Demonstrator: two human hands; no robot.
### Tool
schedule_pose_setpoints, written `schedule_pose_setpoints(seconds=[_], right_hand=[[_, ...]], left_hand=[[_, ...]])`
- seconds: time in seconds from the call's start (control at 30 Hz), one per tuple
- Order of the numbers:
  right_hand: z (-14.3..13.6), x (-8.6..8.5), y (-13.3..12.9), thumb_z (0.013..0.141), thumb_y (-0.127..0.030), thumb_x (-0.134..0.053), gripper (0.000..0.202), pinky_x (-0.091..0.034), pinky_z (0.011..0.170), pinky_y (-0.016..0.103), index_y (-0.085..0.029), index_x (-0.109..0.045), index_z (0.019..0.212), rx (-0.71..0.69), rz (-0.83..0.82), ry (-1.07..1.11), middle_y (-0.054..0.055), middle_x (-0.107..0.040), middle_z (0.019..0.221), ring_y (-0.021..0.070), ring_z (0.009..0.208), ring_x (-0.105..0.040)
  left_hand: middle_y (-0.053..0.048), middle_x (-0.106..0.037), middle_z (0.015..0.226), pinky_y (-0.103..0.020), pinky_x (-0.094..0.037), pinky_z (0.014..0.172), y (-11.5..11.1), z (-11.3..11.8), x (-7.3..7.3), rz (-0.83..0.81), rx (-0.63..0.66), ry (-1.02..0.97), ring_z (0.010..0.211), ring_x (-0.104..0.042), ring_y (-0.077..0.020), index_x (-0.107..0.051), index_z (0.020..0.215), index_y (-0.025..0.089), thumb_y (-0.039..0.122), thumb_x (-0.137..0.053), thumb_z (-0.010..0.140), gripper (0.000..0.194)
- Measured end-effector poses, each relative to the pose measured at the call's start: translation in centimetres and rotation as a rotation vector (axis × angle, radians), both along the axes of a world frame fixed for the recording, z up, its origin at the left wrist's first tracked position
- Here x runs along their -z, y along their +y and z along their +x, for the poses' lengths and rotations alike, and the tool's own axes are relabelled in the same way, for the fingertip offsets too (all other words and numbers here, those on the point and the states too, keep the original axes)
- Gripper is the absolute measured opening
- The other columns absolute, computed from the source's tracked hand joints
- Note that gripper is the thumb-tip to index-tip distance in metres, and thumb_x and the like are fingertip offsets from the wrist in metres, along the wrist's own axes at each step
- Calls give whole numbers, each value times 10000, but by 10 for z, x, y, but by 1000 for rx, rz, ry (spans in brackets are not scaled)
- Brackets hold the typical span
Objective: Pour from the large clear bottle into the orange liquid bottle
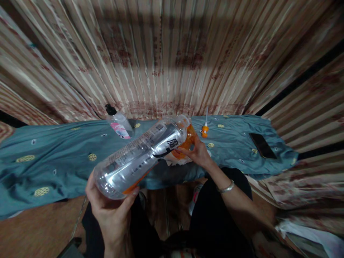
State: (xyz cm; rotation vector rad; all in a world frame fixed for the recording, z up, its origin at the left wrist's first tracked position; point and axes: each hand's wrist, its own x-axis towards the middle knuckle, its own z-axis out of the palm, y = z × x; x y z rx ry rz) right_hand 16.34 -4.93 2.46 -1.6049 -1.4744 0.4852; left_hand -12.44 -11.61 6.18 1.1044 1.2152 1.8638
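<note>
My left hand (111,211) grips the base of a large clear plastic bottle (142,157) with a silver label and black lettering. The bottle is tilted, its uncapped neck at the upper right, close to the top of an orange bottle (190,134). My right hand (197,150) is closed around the orange bottle, which is partly hidden behind the clear one. Whether liquid passes between them I cannot tell. An orange pump top (204,131) with a pale tube lies apart, just beyond my right hand. Something white, perhaps tissue, shows under the orange bottle.
A clear pump bottle (120,125) with a black top and pink label leans at the back left. At the right lies a dark phone (262,145). A teal patterned cloth (67,154) covers the narrow surface, with striped curtains (172,61) close behind.
</note>
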Motion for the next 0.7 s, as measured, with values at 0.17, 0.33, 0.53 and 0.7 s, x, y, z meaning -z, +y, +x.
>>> schedule_pose_setpoints(seconds=[0.17, 0.33, 0.53, 0.7], right_hand=[[1, 0, 0, 747, -511, -900, 834, -632, 1009, 528, -193, -556, 1438, -13, 1, 11, 152, -786, 1237, 405, 1212, -739], [1, -2, 0, 761, -527, -887, 820, -635, 1000, 529, -200, -556, 1436, -13, -2, -2, 140, -795, 1209, 402, 1210, -739], [0, -2, -1, 757, -546, -887, 792, -643, 981, 524, -205, -578, 1402, -9, -1, 1, 130, -801, 1175, 399, 1172, -754], [0, 0, 0, 755, -491, -893, 762, -631, 1009, 529, -198, -580, 1386, -9, 11, 13, 138, -795, 1189, 400, 1206, -742]], left_hand=[[-91, -587, 1521, -640, -270, 1305, 0, 0, -1, -2, 10, 5, 1504, -490, -375, -618, 1451, 303, 161, -1018, 529, 1016], [-101, -585, 1527, -680, -255, 1296, -1, -2, 1, -3, 7, 3, 1487, -502, -389, -621, 1452, 299, 173, -1023, 519, 1024], [-92, -593, 1511, -681, -255, 1296, 1, -1, 2, -1, -2, 8, 1500, -490, -396, -633, 1434, 306, 165, -1023, 509, 1013], [-83, -599, 1502, -645, -261, 1306, 0, 0, 0, 8, 9, 0, 1508, -485, -375, -635, 1434, 313, 156, -1022, 517, 1008]])
